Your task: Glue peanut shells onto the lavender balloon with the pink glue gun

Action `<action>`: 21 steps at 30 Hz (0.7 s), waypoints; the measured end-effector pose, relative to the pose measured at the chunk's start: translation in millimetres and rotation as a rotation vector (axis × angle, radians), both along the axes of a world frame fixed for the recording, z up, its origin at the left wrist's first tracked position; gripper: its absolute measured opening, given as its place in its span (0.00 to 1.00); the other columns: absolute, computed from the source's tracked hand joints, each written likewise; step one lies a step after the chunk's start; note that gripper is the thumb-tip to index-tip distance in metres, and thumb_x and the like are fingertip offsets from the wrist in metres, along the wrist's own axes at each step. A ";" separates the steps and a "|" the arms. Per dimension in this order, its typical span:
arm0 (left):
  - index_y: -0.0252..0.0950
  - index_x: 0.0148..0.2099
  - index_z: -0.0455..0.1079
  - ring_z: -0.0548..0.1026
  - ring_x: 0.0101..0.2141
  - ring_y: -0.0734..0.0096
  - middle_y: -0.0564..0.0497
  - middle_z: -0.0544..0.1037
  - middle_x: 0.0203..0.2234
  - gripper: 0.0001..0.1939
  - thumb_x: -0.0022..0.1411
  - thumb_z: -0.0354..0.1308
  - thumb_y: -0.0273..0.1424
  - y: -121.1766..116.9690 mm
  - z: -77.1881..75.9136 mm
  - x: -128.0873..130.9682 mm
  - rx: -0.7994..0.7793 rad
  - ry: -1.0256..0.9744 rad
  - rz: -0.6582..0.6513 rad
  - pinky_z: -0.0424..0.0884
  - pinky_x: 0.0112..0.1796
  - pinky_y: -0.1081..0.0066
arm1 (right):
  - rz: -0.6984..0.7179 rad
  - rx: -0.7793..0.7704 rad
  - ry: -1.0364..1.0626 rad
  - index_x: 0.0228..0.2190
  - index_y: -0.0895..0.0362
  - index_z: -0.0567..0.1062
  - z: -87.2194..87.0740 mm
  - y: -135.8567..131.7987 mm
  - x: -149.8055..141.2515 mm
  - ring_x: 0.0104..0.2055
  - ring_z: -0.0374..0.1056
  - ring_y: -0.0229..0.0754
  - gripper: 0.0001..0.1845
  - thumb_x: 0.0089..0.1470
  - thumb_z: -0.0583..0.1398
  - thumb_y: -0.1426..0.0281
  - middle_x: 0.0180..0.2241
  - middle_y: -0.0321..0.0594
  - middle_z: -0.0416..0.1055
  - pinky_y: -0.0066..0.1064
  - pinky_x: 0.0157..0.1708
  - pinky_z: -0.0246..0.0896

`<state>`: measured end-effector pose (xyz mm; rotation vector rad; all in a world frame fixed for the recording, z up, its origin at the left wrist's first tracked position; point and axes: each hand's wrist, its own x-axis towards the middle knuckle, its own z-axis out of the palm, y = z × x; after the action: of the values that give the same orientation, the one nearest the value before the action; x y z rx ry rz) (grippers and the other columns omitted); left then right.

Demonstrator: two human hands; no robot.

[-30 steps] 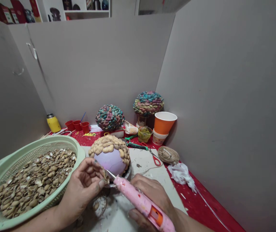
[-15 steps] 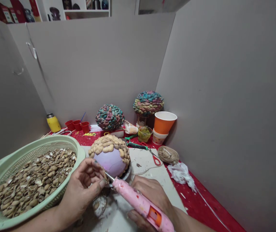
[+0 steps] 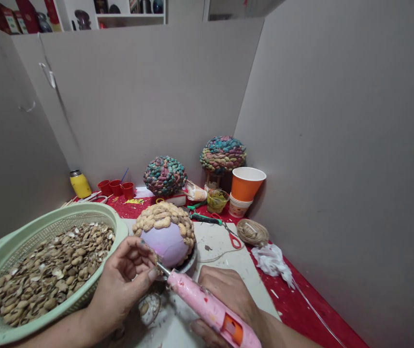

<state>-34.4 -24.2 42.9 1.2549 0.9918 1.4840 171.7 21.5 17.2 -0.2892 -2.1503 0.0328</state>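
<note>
My right hand (image 3: pixel 228 295) is wrapped round a pink hot glue gun (image 3: pixel 207 302), its metal nozzle pointing up and left. The nozzle tip meets a small peanut shell (image 3: pixel 157 266) pinched between the fingertips of my left hand (image 3: pixel 129 275); most of that shell is hidden by the fingers. Just beyond both hands sits a purple ball (image 3: pixel 165 244), its top and right side covered with peanut shells (image 3: pixel 161 216) while its near face is bare. The ball rests in a grey bowl (image 3: pixel 191 265).
A green basket (image 3: pixel 121 232) of peanut shells stands at the left. Behind are two coloured shell-covered balls (image 3: pixel 165 175), an orange paper cup (image 3: pixel 243 188) and red cups (image 3: pixel 127 190). Scissors (image 3: pixel 234 240), twine (image 3: pixel 252 233) and a white plastic bag (image 3: pixel 272 263) lie at the right.
The glue gun has shifted very slightly left, its nozzle still at the shell in my left hand. Everything else looks unchanged.
</note>
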 end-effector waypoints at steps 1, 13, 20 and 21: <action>0.39 0.39 0.66 0.72 0.30 0.78 0.55 0.74 0.30 0.12 0.55 0.67 0.29 -0.1 0.0 -0.1 -0.002 -0.001 0.001 0.70 0.32 0.79 | -0.002 0.004 0.001 0.36 0.54 0.65 0.2 -0.1 0.1 0.18 0.52 0.38 0.18 0.67 0.43 0.56 0.20 0.32 0.60 0.31 0.19 0.44; 0.37 0.38 0.65 0.72 0.29 0.77 0.55 0.75 0.29 0.14 0.53 0.68 0.29 -0.6 3.6 1.6 -0.008 0.001 0.038 0.71 0.31 0.78 | -0.014 0.006 0.001 0.32 0.54 0.63 1.9 0.9 0.0 0.18 0.52 0.37 0.18 0.66 0.44 0.57 0.20 0.31 0.60 0.31 0.19 0.42; 0.36 0.38 0.66 0.73 0.29 0.76 0.54 0.75 0.29 0.14 0.52 0.68 0.28 -0.6 4.4 1.5 0.011 -0.012 0.061 0.71 0.31 0.78 | -0.027 0.012 0.006 0.33 0.54 0.64 2.6 -0.7 0.0 0.17 0.50 0.37 0.18 0.66 0.44 0.57 0.20 0.31 0.60 0.31 0.18 0.41; 0.36 0.37 0.66 0.73 0.29 0.76 0.54 0.75 0.28 0.14 0.52 0.68 0.28 -0.5 4.3 1.5 0.015 -0.012 0.064 0.71 0.30 0.78 | -0.024 0.012 0.005 0.33 0.54 0.64 2.6 -0.7 -0.1 0.17 0.51 0.37 0.18 0.66 0.44 0.57 0.20 0.31 0.60 0.31 0.18 0.42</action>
<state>-32.9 -24.7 47.1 1.2329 1.0232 1.5490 171.6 20.8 19.8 -0.3080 -2.1414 0.0071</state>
